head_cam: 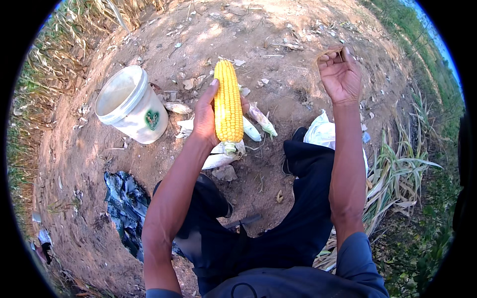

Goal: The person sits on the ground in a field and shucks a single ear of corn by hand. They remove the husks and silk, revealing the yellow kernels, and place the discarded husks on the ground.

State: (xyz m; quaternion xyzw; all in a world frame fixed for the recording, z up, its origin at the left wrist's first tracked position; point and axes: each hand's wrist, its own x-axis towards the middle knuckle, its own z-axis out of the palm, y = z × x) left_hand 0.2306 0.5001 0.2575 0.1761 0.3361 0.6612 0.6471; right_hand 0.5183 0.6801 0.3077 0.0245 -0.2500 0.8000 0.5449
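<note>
A husked yellow ear of corn [228,100] stands roughly upright in my left hand [205,115], with the thumb along its left side and fingertips showing on the right. Raised to the right, well apart from the corn, my right hand [341,76] has its palm towards me and pinches a tuft of brown corn silk [329,51] between thumb and curled fingers. On the ground behind and below the held ear lie several ears in pale husks, among them one with a green tip [263,119] and one near its stem end [220,161].
A white plastic bucket [154,124] stands tilted in view at the left. Camouflage-patterned cloth [128,208] lies beside my left leg. Near my right foot is a white sack [320,130]; cut corn leaves [395,175] lie farther right. A dark flat blade-like object [248,220] rests between my legs.
</note>
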